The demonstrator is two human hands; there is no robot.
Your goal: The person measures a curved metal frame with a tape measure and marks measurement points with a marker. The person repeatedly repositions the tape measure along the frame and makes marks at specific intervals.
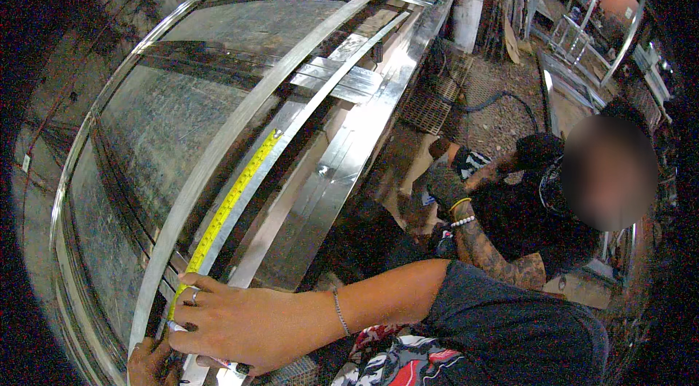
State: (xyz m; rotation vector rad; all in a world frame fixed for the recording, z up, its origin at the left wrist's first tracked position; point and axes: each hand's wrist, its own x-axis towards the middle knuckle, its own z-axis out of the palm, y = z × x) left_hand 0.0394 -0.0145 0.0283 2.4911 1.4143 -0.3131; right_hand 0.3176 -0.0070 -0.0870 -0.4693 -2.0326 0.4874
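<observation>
Pinning one yellow tape measure (pixel 231 200) to metal strips (pixel 240 124), two hands (pixel 240 324) grip it.

A long metal tabletop (pixel 167 131), dull grey and streaked, is seen stretching away from the lower left toward the upper right. Several long aluminium strips (pixel 240 124) are laid along it, with short flat offcuts (pixel 338 79) stacked across them farther back. A yellow measuring tape (pixel 231 200) is stretched along one of the strips, its hooked end caught near the middle of the tabletop.
</observation>
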